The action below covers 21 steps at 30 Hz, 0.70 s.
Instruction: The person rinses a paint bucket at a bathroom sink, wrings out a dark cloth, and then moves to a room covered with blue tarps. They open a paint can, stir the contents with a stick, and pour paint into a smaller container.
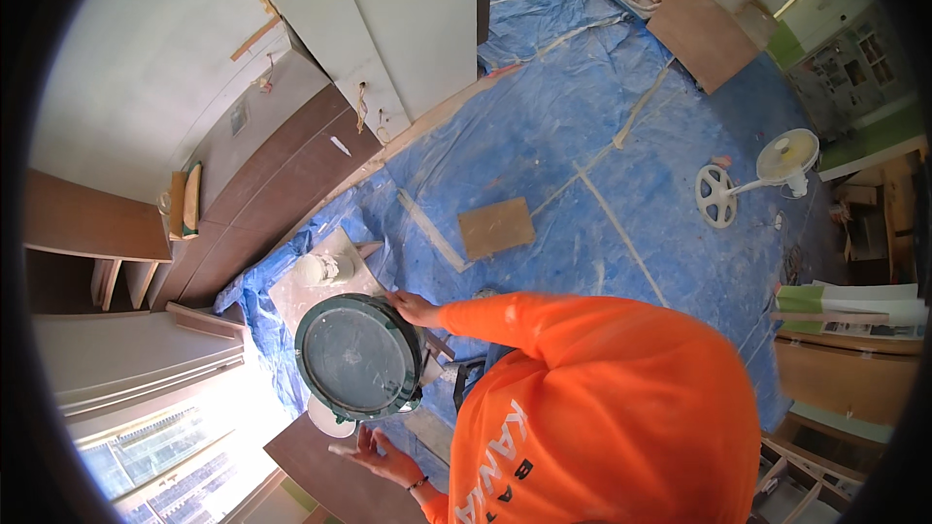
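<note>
A dark green round bucket with a lid [356,354] stands or is held in front of me. Flat and dusty, its round top is edged with a ridged rim. At the bucket's upper right edge, my right hand [416,309] has its fingers bent over the rim. Below the bucket, my left hand [383,459] is apart from it, fingers spread, holding nothing; a dark band circles that wrist. Part of a white round thing [330,417] shows under the bucket's lower edge. Beside the bucket, a white tub [325,270] sits on a pale board [282,289].
Wrinkled blue sheeting [573,204] covers the floor, with a brown rectangular board [497,229] on it. A white fan [786,157] stands at right. Brown cabinets [262,165] line the left wall. A dark brown panel [335,485] lies below my left hand.
</note>
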### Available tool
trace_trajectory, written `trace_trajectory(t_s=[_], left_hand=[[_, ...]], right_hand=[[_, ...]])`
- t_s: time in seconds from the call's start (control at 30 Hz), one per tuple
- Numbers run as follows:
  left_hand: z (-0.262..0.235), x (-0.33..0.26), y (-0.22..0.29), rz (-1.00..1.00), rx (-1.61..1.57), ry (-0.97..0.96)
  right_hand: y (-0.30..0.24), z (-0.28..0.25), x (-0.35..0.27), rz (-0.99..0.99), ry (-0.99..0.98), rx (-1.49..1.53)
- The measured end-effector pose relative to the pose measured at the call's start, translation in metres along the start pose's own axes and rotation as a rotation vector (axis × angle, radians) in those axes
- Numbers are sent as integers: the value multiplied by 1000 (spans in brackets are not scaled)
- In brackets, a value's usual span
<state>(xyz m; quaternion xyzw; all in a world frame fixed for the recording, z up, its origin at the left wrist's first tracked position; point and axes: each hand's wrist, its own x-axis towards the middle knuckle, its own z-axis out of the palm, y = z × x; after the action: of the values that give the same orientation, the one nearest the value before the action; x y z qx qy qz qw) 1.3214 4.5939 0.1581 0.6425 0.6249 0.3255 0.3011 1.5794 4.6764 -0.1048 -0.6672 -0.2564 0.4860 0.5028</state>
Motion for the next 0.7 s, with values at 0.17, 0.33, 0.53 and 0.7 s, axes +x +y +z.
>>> trace_trajectory(t_s=[0.17, 0.33, 0.53, 0.7], left_hand=[[-66, -20, -37, -120, -192, 285], [-115, -9, -93, -122, -246, 269], [-153, -12, -131, -128, -358, 322], [-189, -31, -185, -168, -377, 244]], right_hand=[[-64, 2, -100, 78, 44, -89], [-158, 43, -165, 227, 84, 658], [-203, 113, -176, 247, -194, 1255], [-267, 54, -187, 194, -224, 1210]])
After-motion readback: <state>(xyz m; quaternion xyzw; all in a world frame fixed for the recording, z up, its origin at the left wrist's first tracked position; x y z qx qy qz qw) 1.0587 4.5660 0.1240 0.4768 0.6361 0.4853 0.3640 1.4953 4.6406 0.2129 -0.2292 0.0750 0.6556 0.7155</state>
